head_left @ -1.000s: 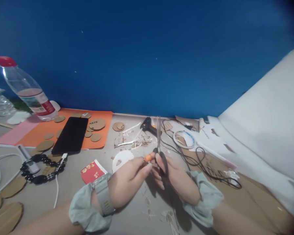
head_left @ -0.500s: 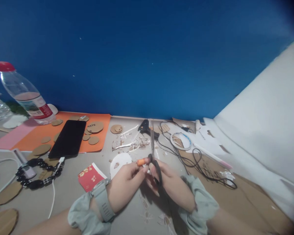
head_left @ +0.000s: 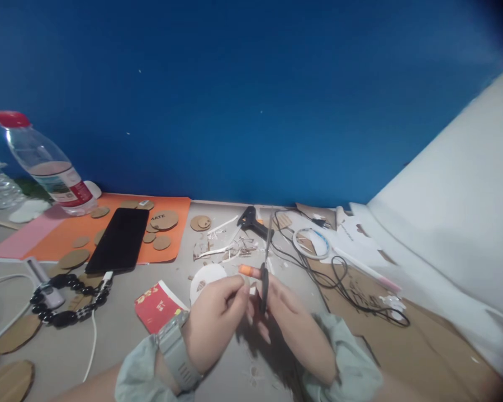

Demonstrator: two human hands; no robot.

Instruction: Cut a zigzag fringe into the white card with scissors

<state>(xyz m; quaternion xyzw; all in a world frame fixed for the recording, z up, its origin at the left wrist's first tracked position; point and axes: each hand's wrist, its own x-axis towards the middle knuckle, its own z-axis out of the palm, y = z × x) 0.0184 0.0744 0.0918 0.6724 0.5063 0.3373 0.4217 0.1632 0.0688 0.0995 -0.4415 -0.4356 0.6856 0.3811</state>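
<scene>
Black-handled scissors [head_left: 264, 287] are in my right hand [head_left: 297, 321], blades pointing up and away. An orange wrap [head_left: 246, 270] circles the outstretched index finger beside the handles. My left hand [head_left: 216, 307], with a grey watch on its wrist, is closed in a pinch close to the scissors. At its fingertips shows a small white piece [head_left: 252, 290], partly hidden by the fingers. Behind the left hand lies a white disc [head_left: 205, 274] with a small dark print. To its left is a red printed paper packet [head_left: 159, 306].
Beyond my hands lie a black glue gun [head_left: 254, 221] and cut scraps [head_left: 226, 248]. A black cable [head_left: 339, 273] and a white ring [head_left: 311, 244] are at right. At left are a phone [head_left: 119, 240], bead bracelet [head_left: 67, 301], water bottle [head_left: 50, 167] and cardboard discs [head_left: 163, 220].
The scissors have turned in my right hand, so the handles now show edge-on. The orange-wrapped finger has stretched out to the left. My left hand keeps its pinch. The view has shifted slightly.
</scene>
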